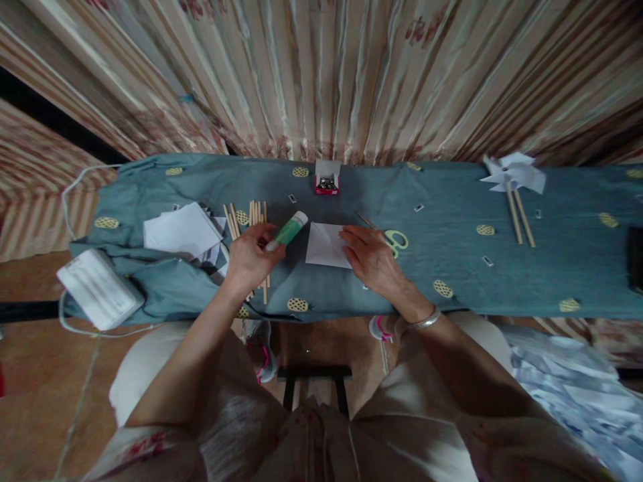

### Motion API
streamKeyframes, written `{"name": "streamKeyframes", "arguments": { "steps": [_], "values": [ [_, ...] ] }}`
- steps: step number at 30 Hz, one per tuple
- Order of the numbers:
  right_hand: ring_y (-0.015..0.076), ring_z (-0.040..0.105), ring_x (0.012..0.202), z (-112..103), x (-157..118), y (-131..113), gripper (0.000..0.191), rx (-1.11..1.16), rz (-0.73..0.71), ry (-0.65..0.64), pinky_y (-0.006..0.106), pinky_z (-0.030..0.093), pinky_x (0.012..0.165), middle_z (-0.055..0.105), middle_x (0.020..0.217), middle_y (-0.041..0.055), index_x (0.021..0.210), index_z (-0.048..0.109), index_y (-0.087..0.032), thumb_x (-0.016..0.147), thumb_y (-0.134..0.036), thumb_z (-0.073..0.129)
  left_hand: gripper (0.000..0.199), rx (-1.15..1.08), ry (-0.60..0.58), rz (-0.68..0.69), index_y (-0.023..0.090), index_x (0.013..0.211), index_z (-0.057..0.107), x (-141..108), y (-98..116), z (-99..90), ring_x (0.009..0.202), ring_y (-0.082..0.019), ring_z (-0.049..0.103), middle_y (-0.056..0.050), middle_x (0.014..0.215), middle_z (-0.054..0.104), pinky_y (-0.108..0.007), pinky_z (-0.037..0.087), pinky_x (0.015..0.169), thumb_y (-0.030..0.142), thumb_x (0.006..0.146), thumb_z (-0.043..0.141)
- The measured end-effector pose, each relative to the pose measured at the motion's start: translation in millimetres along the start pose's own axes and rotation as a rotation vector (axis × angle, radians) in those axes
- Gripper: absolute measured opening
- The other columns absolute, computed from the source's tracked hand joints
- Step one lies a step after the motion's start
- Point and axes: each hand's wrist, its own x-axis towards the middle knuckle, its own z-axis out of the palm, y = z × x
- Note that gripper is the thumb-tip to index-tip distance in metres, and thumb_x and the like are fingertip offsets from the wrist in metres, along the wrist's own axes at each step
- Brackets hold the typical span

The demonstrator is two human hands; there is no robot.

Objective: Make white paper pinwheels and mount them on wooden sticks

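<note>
My left hand [254,256] is closed around a green and white glue stick [291,229], tilted up to the right. Under and behind that hand lie several thin wooden sticks [258,213]. My right hand [374,260] rests with fingers stretched out on the right part of a white paper square [325,245], which lies flat on the cloth and shows fold lines. Just beyond the right hand is a pair of scissors [396,241] with light green handles, partly hidden by the hand.
A small red box [327,183] of metal pins stands open at the back. White paper sheets [183,231] are piled at left, near a white power strip [100,289]. Paper pinwheels [515,174] on wooden sticks lie at right. A patterned cloth [452,214] covers the narrow table.
</note>
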Motion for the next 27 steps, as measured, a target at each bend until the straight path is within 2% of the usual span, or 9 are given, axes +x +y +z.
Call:
{"name": "streamKeyframes", "arguments": {
  "steps": [3, 6, 9, 11, 15, 22, 25, 27],
  "values": [
    [0.0281, 0.065, 0.116, -1.3, 1.1, -6.9, 0.032, 0.244, 0.125, 0.025, 0.049, 0.048, 0.105, 0.070, 0.124, 0.0161, 0.118, 0.068, -0.014, 0.094, -0.028, 0.052, 0.038, -0.392, -0.032, -0.055, 0.016, 0.097, 0.071, -1.7, 9.5, 3.7, 0.070, -0.016, 0.061, -0.003, 0.082, 0.068, -0.027, 0.048, 0.065, 0.040, 0.067, 0.072],
    [0.0246, 0.071, 0.098, -0.7, 2.7, -18.5, 0.034, 0.737, 0.368, -0.016, 0.044, 0.056, 0.092, 0.075, 0.108, 0.0101, 0.108, 0.070, -0.019, 0.084, -0.043, 0.068, 0.038, -0.800, -0.140, -0.157, 0.016, 0.090, 0.072, -10.7, 24.5, 13.8, 0.070, -0.014, 0.062, -0.003, 0.085, 0.071, -0.028, 0.052, 0.068, 0.041, 0.062, 0.081],
    [0.0216, 0.071, 0.093, -1.3, 5.5, -31.1, 0.039, 1.229, 0.568, -0.076, 0.041, 0.056, 0.093, 0.077, 0.096, 0.0040, 0.098, 0.071, -0.022, 0.071, -0.048, 0.081, 0.039, -0.982, -0.296, -0.264, 0.016, 0.086, 0.074, -22.6, 37.4, 27.0, 0.069, -0.013, 0.064, -0.003, 0.082, 0.072, -0.028, 0.054, 0.069, 0.039, 0.058, 0.088],
    [0.0205, 0.072, 0.091, -3.1, 7.9, -36.8, 0.039, 1.404, 0.637, -0.073, 0.040, 0.056, 0.094, 0.077, 0.091, 0.0020, 0.094, 0.072, -0.022, 0.066, -0.047, 0.085, 0.042, -1.044, -0.343, -0.305, 0.015, 0.085, 0.074, -27.9, 42.2, 34.2, 0.069, -0.014, 0.066, -0.003, 0.080, 0.073, -0.028, 0.056, 0.070, 0.040, 0.055, 0.091],
    [0.0186, 0.070, 0.079, -6.2, 11.7, -38.4, 0.034, 1.473, 0.678, -0.017, 0.036, 0.058, 0.084, 0.075, 0.080, 0.0016, 0.081, 0.074, -0.021, 0.064, -0.048, 0.087, 0.042, -1.090, -0.357, -0.360, 0.015, 0.083, 0.075, -27.3, 45.0, 42.5, 0.070, -0.014, 0.068, -0.003, 0.079, 0.074, -0.031, 0.058, 0.075, 0.041, 0.055, 0.093],
    [0.0124, 0.067, 0.067, -1.0, 12.9, -27.7, 0.040, 1.484, 0.855, 0.128, 0.024, 0.055, 0.062, 0.073, 0.074, -0.0020, 0.075, 0.069, -0.021, 0.057, -0.049, 0.090, 0.047, -1.050, -0.375, -0.358, 0.015, 0.080, 0.075, -15.4, 49.0, 46.7, 0.068, -0.017, 0.070, -0.005, 0.079, 0.075, -0.036, 0.059, 0.074, 0.048, 0.052, 0.093],
    [0.0088, 0.065, 0.061, -0.3, 13.5, -18.8, 0.039, 1.528, 0.961, 0.214, 0.019, 0.052, 0.055, 0.071, 0.069, -0.0049, 0.075, 0.065, -0.021, 0.059, -0.046, 0.091, 0.046, -1.004, -0.316, -0.324, 0.015, 0.080, 0.073, -7.6, 43.5, 42.8, 0.071, -0.019, 0.070, -0.006, 0.080, 0.074, -0.036, 0.058, 0.075, 0.049, 0.054, 0.090],
    [0.0082, 0.064, 0.057, -1.1, 14.2, -11.7, 0.039, 1.546, 1.017, 0.250, 0.018, 0.051, 0.052, 0.068, 0.064, -0.0056, 0.075, 0.062, -0.021, 0.063, -0.048, 0.088, 0.044, -0.875, -0.246, -0.247, 0.015, 0.083, 0.073, 0.1, 34.9, 38.4, 0.072, -0.019, 0.069, -0.006, 0.081, 0.074, -0.035, 0.057, 0.072, 0.052, 0.062, 0.084]
  ]
}}
